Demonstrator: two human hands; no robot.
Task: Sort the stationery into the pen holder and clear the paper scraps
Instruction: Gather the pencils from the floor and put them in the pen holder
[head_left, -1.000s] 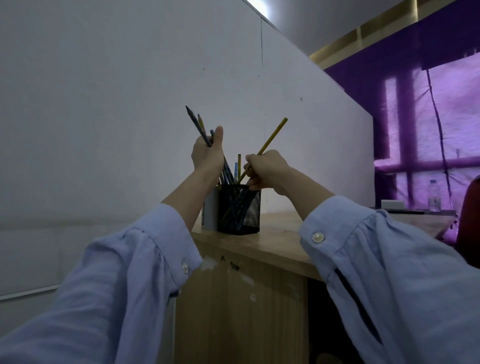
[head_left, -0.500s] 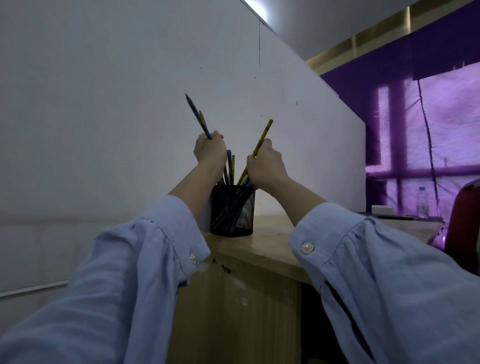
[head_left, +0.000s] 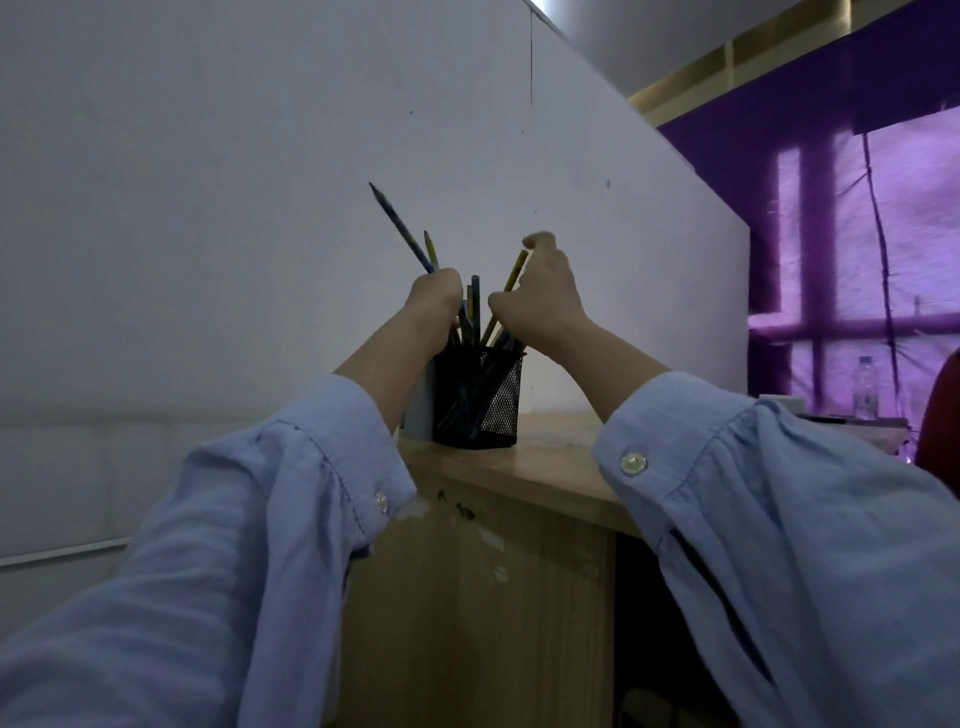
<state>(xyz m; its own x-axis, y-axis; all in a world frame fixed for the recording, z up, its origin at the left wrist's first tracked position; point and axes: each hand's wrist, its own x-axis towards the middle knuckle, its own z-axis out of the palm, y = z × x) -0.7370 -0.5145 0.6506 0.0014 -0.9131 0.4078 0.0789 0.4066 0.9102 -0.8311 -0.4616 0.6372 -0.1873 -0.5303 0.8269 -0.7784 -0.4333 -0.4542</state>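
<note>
A black mesh pen holder stands at the near left corner of the wooden desk with several pens and pencils upright in it. Right above its rim, my left hand grips a blue pencil and a shorter yellow one; both stick up and lean to the left. My right hand is curled round a yellow pencil whose lower end is down inside the holder. No paper scraps are in view.
A white partition wall runs close behind the holder. A pale box stands against the holder's left side. Far right on the desk are a water bottle and a red chair back. Dark leg space opens under the desk.
Both hands have come down toward the holder. The yellow pencil in my right hand has slid deeper into it, and the left hand's pencils now reach into the rim.
</note>
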